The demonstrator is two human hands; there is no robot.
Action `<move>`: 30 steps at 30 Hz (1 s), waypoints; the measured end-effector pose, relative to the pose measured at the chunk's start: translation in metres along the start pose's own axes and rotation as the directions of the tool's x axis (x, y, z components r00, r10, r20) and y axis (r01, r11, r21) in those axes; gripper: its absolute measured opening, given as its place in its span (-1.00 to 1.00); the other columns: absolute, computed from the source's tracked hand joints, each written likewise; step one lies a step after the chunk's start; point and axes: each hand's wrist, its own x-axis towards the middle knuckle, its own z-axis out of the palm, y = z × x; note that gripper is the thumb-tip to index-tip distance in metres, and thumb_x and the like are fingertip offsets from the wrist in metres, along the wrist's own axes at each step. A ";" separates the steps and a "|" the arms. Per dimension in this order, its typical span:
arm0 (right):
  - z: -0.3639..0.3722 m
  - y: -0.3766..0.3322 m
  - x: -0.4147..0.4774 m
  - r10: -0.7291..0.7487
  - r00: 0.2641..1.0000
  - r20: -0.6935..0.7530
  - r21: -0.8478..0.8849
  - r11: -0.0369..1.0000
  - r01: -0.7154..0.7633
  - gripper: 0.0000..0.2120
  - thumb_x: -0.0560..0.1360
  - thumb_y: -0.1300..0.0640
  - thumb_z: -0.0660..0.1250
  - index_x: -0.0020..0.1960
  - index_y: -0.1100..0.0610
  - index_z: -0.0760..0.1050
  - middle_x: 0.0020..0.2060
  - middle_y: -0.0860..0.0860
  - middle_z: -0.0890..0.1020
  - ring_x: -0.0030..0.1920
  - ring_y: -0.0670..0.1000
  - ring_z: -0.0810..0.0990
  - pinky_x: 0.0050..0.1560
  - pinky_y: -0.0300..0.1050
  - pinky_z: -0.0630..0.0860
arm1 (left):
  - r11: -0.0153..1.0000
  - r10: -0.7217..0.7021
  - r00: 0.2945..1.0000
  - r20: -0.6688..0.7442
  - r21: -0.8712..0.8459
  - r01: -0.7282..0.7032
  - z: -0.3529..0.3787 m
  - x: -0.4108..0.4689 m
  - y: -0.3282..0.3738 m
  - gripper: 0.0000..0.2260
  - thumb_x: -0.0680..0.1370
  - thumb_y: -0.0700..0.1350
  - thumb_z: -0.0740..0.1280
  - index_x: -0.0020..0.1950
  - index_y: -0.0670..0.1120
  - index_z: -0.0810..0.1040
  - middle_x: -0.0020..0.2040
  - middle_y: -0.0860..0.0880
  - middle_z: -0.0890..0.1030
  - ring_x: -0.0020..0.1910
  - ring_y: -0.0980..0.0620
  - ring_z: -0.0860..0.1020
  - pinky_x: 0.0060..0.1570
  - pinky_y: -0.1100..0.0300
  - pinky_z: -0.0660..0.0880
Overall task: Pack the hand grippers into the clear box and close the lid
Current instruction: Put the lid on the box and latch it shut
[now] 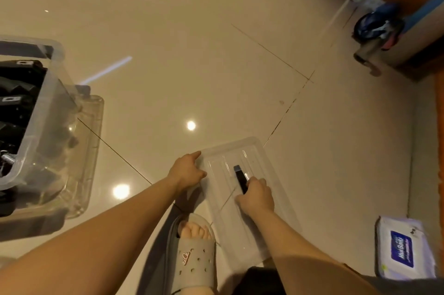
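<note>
**Lid on the floor, box unclosed: both hands at the lid**

We find the clear box (36, 126) at the left edge of the frame, open at the top and well loaded with black hand grippers (16, 93); a spring end shows near its lower rim. The lid (271, 210) lies flat on the tiled floor (192, 54) at lower centre, well apart from the box.

The left hand (186, 171) rests at the lid's upper left corner, fingers curled on its edge; we judge this grip as closing on the rim, though we cannot tell whether the lid is lifted. The right hand (255, 196) is closed around a dark slim object (241, 178) held over the lid's ribbed middle. We cannot tell what this object is; it may be a gripper handle or a latch part.

A foot in a grey slipper (194, 254) stands just beside the lid's lower left edge. A pack of wipes (403, 249) lies at lower right, clear of the work.

Risks we note:
- The lid is thin and flexible-looking; lifting it by one corner could let it twist and slip.
- The slipper could pin or catch the lid edge.
- Grippers piled near the rim may stop the lid seating.
- The right hand is occupied, which leaves one hand for the lid.
</note>
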 end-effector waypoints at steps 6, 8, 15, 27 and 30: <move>0.003 -0.002 0.014 0.044 0.998 -0.051 0.015 0.999 -0.043 -0.72 0.49 0.26 0.40 0.16 0.21 0.42 0.08 0.14 0.58 0.03 0.13 0.60 -0.17 -0.07 0.51 | 0.984 -0.047 0.999 0.026 -0.170 0.051 -0.007 0.005 -0.011 -0.27 0.50 -0.24 0.46 0.60 -0.10 0.21 0.50 -0.12 0.40 0.43 -0.09 0.41 0.43 0.04 0.34; 0.000 -0.006 0.017 0.035 0.999 -0.032 0.020 0.999 -0.034 -0.76 0.51 0.27 0.37 0.14 0.22 0.43 0.05 0.14 0.60 -0.01 0.13 0.61 -0.20 -0.09 0.49 | 0.982 -0.052 0.997 0.055 -0.179 0.061 -0.011 0.003 -0.010 -0.25 0.49 -0.24 0.47 0.60 -0.11 0.19 0.49 -0.14 0.40 0.43 -0.10 0.42 0.41 0.03 0.36; -0.058 -0.080 0.019 -0.267 0.936 -0.230 0.079 0.953 0.292 -0.83 0.51 0.05 0.42 -0.04 0.12 0.49 -0.09 0.05 0.55 -0.25 -0.02 0.51 -0.42 -0.17 0.30 | 0.999 0.047 0.951 -0.305 0.001 -0.049 -0.085 -0.017 0.006 -0.42 0.52 -0.06 0.43 0.51 -0.11 0.35 0.45 -0.14 0.45 0.40 -0.19 0.42 0.32 -0.02 0.38; -0.196 -0.279 -0.075 -0.675 0.573 -0.465 -0.113 0.687 0.718 -0.77 0.47 0.13 0.37 0.12 0.11 0.55 0.01 0.01 0.47 -0.17 0.12 0.52 -0.11 -0.01 0.51 | 0.976 0.093 0.570 -0.817 -0.039 -0.215 -0.291 -0.130 0.063 -0.61 0.58 0.16 0.25 0.27 -0.03 0.62 0.09 -0.06 0.65 0.07 -0.10 0.60 0.10 -0.12 0.57; -0.202 -0.301 -0.085 -0.720 0.529 -0.449 -0.180 0.653 0.736 -0.78 0.49 0.12 0.36 0.13 0.09 0.54 0.02 0.02 0.47 -0.15 0.12 0.50 -0.10 -0.02 0.49 | 0.985 0.081 0.532 -0.843 -0.015 -0.174 -0.310 -0.146 0.058 -0.64 0.56 0.18 0.30 0.17 -0.04 0.66 0.01 -0.02 0.65 -0.04 -0.04 0.62 0.00 -0.09 0.61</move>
